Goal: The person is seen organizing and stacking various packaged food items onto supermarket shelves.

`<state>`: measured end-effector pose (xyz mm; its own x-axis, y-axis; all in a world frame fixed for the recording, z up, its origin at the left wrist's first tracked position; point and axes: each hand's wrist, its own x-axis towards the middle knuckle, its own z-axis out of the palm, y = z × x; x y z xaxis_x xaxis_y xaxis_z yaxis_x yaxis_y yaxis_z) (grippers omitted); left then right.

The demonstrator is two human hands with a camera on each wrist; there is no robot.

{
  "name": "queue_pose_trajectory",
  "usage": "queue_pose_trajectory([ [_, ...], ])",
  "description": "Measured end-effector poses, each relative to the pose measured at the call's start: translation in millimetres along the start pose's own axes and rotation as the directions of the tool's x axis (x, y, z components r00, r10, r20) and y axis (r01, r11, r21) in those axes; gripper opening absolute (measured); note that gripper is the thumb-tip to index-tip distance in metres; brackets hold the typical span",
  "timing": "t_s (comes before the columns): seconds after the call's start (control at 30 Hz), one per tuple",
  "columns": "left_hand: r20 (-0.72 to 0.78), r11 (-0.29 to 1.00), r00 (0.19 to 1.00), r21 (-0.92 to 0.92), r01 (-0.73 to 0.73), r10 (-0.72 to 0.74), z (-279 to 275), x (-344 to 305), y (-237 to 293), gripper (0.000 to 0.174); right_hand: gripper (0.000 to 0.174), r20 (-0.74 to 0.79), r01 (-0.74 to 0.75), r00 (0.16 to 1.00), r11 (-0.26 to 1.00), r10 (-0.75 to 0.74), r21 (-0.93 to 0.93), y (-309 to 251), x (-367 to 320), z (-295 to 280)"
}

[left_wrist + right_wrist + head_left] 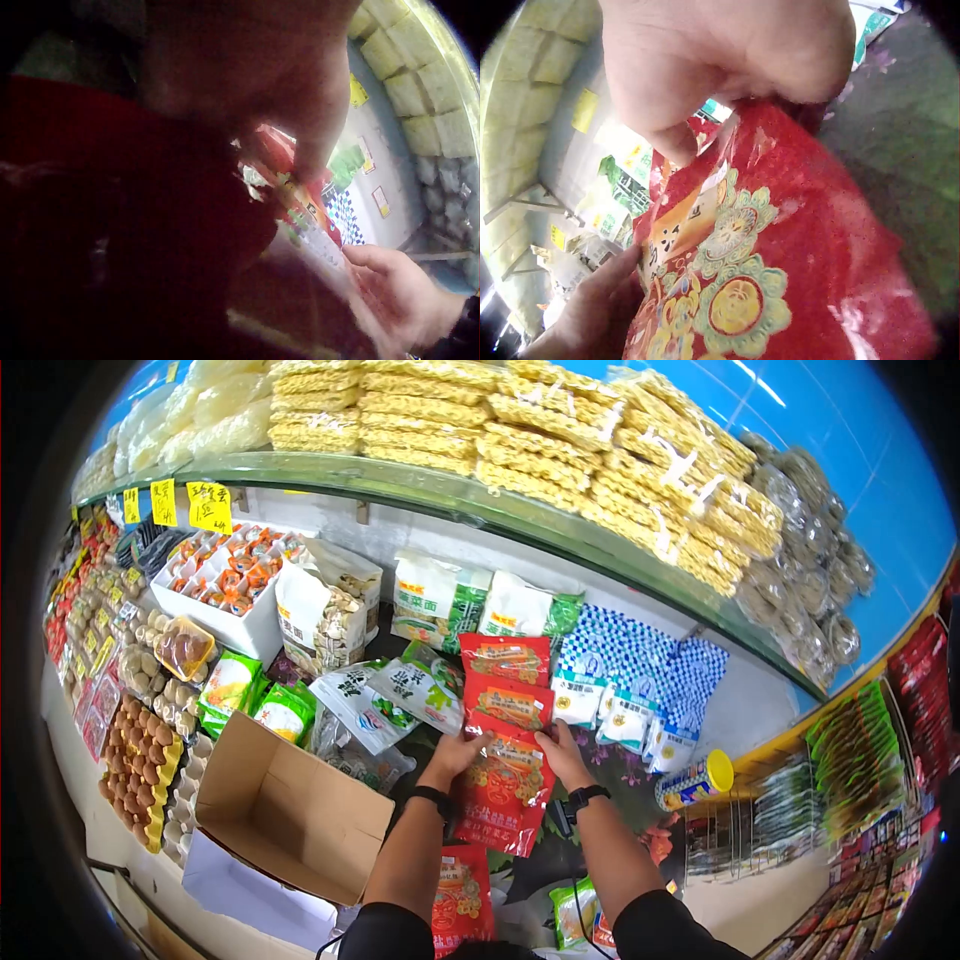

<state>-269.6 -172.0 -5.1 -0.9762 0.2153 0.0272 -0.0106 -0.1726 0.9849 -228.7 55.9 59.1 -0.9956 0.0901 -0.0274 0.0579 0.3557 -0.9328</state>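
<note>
Up close, holding a red printed pouch, pinching it at the upper left edge with the left hand and at the upper right edge with the right hand, with thumbs to the front. Hard to judge the curl of the left fingers behind the film in so dark a left wrist view. Likely to handle as soft, fairly light and slippery, with glossy film quick to crease; probably best gripped by both side edges, to avoid folding. Left of the pouch, showing an open cardboard box; right of it, a yellow-lidded canister. Beyond the pouch, showing more red pouches, then white-and-green noodle bags. Farthest, high above the pouch, showing stacked dried noodles on a shelf.
</note>
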Motion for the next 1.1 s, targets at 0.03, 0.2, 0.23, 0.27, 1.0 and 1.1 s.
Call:
queue_pose_trajectory([
  [0.03,0.022,0.997,0.997,0.006,0.072,-0.072,-1.7,0.3,-1.0,0.076,0.047,-0.013,-0.074,0.997,0.997,0.074,0.031,6.6,11.1,3.6],
  [0.2,-0.003,0.998,0.998,0.040,-0.056,0.056,-0.8,-11.0,-7.9,0.070,0.038,0.000,-0.231,0.972,0.962,0.234,0.143,9.4,19.9,16.3],
  [0.23,-0.003,0.993,0.999,0.108,-0.043,0.043,-3.1,-16.4,5.0,0.070,0.043,0.011,-0.326,0.944,0.928,0.329,0.181,-1.6,14.4,22.0],
  [0.27,0.001,0.983,0.999,0.181,-0.036,0.036,-4.9,-19.9,15.7,0.070,0.045,0.046,-0.328,0.945,0.936,0.325,0.130,1.5,16.5,20.4],
  [1.0,-0.047,0.957,0.989,0.262,-0.125,0.142,-2.1,-27.1,18.6,0.087,0.039,0.209,0.335,0.877,0.238,-0.433,-0.911,-109.7,143.9,22.6],
  [1.1,-0.050,0.950,0.994,0.302,-0.079,0.099,-3.7,-28.5,19.2,0.086,0.018,0.214,0.337,0.851,0.188,-0.480,-0.922,-105.0,150.5,25.8],
])
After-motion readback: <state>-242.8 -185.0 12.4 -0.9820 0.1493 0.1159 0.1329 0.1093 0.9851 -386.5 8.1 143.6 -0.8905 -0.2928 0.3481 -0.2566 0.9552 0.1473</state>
